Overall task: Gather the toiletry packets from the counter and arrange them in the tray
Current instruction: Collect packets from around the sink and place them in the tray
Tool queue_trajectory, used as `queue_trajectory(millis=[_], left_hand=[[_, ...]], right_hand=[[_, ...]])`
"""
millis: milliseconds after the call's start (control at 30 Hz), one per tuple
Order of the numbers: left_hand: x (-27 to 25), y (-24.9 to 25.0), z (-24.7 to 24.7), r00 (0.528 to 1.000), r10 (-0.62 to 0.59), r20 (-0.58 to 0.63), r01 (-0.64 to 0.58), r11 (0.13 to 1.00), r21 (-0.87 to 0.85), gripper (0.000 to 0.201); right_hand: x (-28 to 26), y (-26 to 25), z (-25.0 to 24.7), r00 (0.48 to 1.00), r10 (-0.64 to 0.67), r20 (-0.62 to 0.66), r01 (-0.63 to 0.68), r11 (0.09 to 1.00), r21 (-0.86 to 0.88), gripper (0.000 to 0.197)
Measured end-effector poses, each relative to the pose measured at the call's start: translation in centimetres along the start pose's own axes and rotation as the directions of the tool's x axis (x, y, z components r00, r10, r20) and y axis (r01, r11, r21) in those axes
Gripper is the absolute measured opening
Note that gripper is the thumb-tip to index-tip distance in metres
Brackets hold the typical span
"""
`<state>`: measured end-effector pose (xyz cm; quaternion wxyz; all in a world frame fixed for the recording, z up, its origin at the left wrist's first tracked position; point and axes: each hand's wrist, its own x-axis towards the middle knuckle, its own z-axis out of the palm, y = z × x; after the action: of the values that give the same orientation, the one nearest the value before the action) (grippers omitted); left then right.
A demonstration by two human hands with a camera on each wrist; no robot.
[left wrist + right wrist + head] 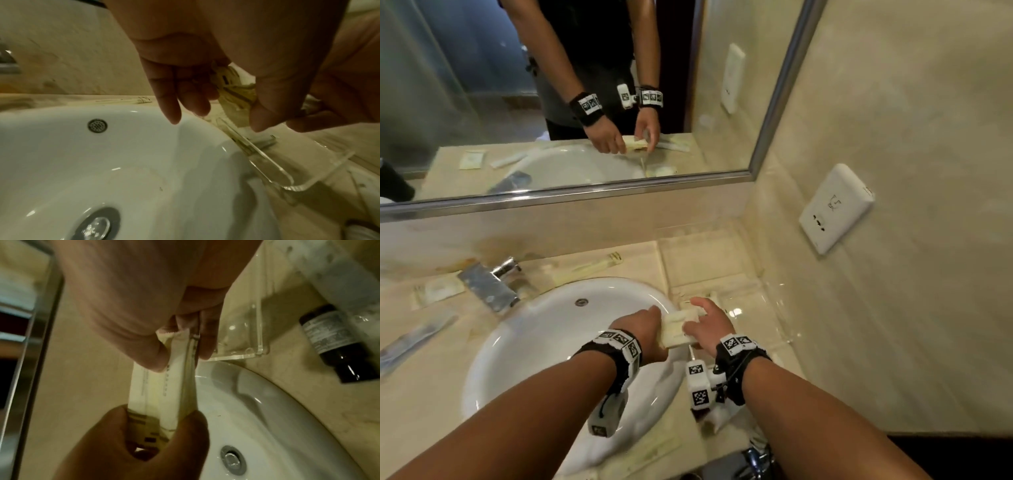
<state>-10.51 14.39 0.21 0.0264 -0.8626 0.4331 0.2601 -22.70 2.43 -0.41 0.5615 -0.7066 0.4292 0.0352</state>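
Note:
Both hands hold a small stack of cream toiletry packets [677,328] above the sink's right rim, at the near left corner of the clear tray [767,308]. My left hand [645,334] grips the stack's near end, and my right hand [702,325] pinches its far end. In the right wrist view the packets [162,386] stretch between my right hand [180,353] above and my left hand [156,434] below, next to the tray [242,356]. The left wrist view shows my left hand [218,104] holding the packets [236,91] over the tray's wall [267,162].
More packets lie on the counter: a long one [585,267] behind the white sink [544,339], a square one [438,291] and a long bluish one [414,339] left of the chrome faucet [493,284]. A dark bottle [337,344] lies near the tray. A wall socket [835,207] is on the right.

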Motion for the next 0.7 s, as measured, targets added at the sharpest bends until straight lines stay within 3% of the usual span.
queue_trajectory(millis=[133,267,400,567,700], left_hand=[[1.6,3.0,0.5,1.000,-0.003,0.014,0.004,0.999,-0.033,0.063],[3.3,6.0,0.5,0.998,0.051,-0.031,-0.053,0.994,-0.097,0.071],[4.9,7.7,0.6,0.990,0.134,-0.051,-0.140,0.983,-0.121,0.089],[6.3,8.3,1.1,0.980,0.193,-0.044,-0.192,0.981,0.031,0.065],[7.5,8.6,1.5,0.969,0.245,0.029,-0.247,0.964,0.096,0.060]], right_hand=[[1.1,1.8,-1.6,0.996,0.042,-0.076,-0.033,0.993,0.117,0.061],[1.7,2.7,-4.5,0.987,0.005,-0.161,0.012,0.995,0.104,0.051],[3.3,3.5,-8.7,0.945,0.074,-0.318,-0.048,0.995,0.087,0.056],[5.4,5.0,-11.8,0.922,0.146,-0.358,-0.144,0.989,0.033,0.062],[6.6,5.6,-12.2,0.923,0.164,-0.350,-0.195,0.979,-0.055,0.063]])
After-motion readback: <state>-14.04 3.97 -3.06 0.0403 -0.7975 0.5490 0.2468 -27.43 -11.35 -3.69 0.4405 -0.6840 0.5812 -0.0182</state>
